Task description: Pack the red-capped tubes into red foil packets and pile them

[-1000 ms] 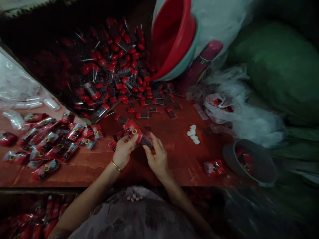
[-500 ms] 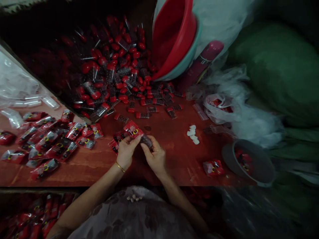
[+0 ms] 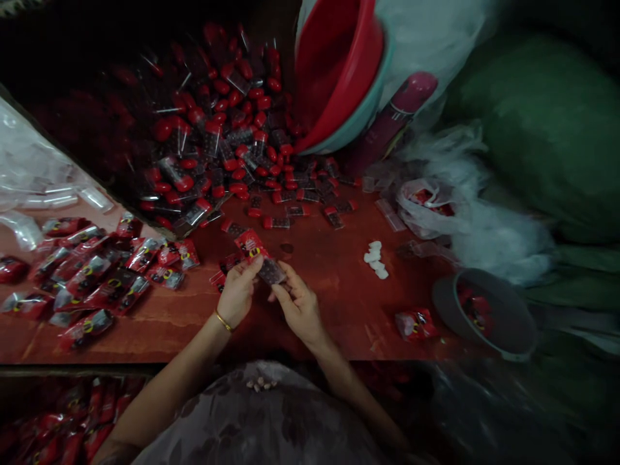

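Observation:
My left hand (image 3: 236, 296), with a gold bangle at the wrist, pinches a small red printed packet (image 3: 250, 245) over the red table (image 3: 334, 303). My right hand (image 3: 300, 307) grips the other end, where a clear case of dark pieces (image 3: 271, 271) sticks out of the packet. Both hands meet near the table's middle, close to the front edge. A few more red packets (image 3: 223, 271) lie just left of my left hand.
A big heap of red-capped clear cases (image 3: 217, 142) fills the back. Filled red packets (image 3: 92, 271) lie at the left. Stacked red and teal basins (image 3: 339, 77) lean at the back, white tablets (image 3: 375, 259) and a grey bowl (image 3: 484, 313) sit right.
The packet and case have shifted slightly up and left between my hands, and the case now sits further inside the packet. My hands stay together at the same spot.

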The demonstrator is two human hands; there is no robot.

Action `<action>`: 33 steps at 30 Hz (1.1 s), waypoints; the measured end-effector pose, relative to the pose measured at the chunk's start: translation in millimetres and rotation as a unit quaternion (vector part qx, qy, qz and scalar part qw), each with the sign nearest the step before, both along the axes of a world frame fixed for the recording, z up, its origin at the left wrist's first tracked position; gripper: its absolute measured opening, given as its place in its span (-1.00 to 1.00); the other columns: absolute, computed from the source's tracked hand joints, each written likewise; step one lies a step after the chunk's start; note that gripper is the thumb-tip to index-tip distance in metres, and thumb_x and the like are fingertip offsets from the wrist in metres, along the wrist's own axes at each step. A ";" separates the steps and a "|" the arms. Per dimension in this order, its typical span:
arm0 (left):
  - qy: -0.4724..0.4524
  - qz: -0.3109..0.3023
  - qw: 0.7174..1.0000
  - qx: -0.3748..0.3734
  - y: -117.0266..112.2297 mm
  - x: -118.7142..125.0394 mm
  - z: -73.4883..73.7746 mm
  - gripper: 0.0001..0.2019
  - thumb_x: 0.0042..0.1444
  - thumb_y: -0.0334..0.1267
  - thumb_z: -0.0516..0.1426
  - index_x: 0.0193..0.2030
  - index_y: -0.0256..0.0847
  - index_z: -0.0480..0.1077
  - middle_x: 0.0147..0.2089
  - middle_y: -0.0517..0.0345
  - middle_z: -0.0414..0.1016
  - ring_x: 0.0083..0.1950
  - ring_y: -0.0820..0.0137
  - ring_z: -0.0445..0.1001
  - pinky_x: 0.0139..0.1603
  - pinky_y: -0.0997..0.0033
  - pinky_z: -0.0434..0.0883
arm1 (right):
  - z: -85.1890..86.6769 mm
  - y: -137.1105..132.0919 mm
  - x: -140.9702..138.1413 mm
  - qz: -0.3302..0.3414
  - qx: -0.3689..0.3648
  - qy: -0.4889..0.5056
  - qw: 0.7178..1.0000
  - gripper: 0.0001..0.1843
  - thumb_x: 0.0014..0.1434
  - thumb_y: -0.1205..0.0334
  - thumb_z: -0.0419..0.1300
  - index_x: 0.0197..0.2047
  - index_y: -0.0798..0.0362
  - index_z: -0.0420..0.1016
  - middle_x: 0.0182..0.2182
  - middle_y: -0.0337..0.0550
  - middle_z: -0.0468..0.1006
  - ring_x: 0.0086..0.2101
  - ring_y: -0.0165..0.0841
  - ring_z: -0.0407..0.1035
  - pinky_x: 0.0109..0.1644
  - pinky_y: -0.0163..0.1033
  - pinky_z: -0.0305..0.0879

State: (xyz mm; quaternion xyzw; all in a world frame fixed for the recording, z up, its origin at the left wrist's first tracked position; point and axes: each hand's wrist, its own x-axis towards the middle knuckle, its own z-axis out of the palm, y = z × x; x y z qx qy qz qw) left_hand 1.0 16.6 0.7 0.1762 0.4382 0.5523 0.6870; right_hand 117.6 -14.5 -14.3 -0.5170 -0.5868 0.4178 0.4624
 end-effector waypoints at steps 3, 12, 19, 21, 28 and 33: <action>0.001 -0.032 0.999 0.000 -3.2 3.3 -1.7 -0.70 -0.33 -0.13 0.38 -0.48 -0.30 0.51 -0.54 0.20 0.50 -0.53 0.56 0.37 -0.49 0.57 0.28 | 1.8 1.6 3.3 0.008 -0.014 0.036 0.999 -0.73 0.19 0.17 0.07 -0.04 0.02 0.33 -0.54 -0.34 0.45 -0.62 -0.50 0.36 -0.50 -0.40 0.31; -0.029 -0.129 0.989 -0.063 -8.1 -17.5 -1.3 -0.70 -0.30 -0.16 0.37 -0.42 -0.29 0.51 -0.44 0.12 0.57 -0.39 0.43 0.51 -0.25 0.42 0.45 | -4.5 29.4 -3.2 -0.014 0.004 -0.067 0.998 -0.74 -0.03 0.02 0.29 -0.38 0.03 0.44 -0.68 -0.40 0.37 -0.66 -0.52 0.24 -0.56 -0.42 0.18; 0.024 0.103 0.993 -0.049 -5.6 -94.7 12.5 -0.86 -0.09 -0.27 0.28 -0.39 -0.27 0.46 -0.39 0.10 0.60 -0.28 0.35 0.57 -0.17 0.37 0.49 | 5.6 97.0 24.3 -0.044 0.124 -0.356 0.925 -0.54 0.12 -0.09 0.12 -0.09 0.10 0.47 -0.13 0.05 0.53 -0.10 -0.16 0.36 0.01 -0.10 0.24; 0.012 0.237 0.971 -0.040 -1.4 -123.5 19.5 -0.90 0.09 -0.25 0.15 -0.36 -0.22 0.45 -0.39 0.18 0.59 -0.27 0.45 0.56 -0.15 0.45 0.48 | -0.5 124.5 53.2 -0.150 0.079 -0.417 0.893 -0.57 0.24 0.05 -0.01 0.03 0.16 0.39 0.03 0.18 0.42 0.06 -0.07 0.24 0.14 0.08 0.08; 0.113 0.207 0.972 0.002 -1.8 -121.3 11.2 -0.55 -0.01 0.13 0.12 -0.20 -0.24 0.46 -0.15 0.00 0.57 -0.08 0.27 0.51 -0.01 0.26 0.44 | -29.4 118.2 79.3 -0.109 0.006 -0.494 0.863 -0.54 0.21 0.37 -0.13 0.17 0.19 0.25 0.20 0.18 0.23 0.15 -0.01 0.13 0.15 0.20 0.03; 0.609 -0.052 0.770 0.184 7.6 -68.4 -16.1 -0.62 -0.10 -0.10 0.26 -0.10 -0.15 0.50 0.14 -0.09 0.41 0.26 0.01 0.20 0.27 -0.08 0.06 | -30.4 62.8 42.0 -0.040 0.031 -0.486 0.873 -0.54 0.21 0.28 -0.03 0.17 0.15 0.25 0.19 0.13 0.25 0.17 -0.06 0.11 0.20 0.22 -0.02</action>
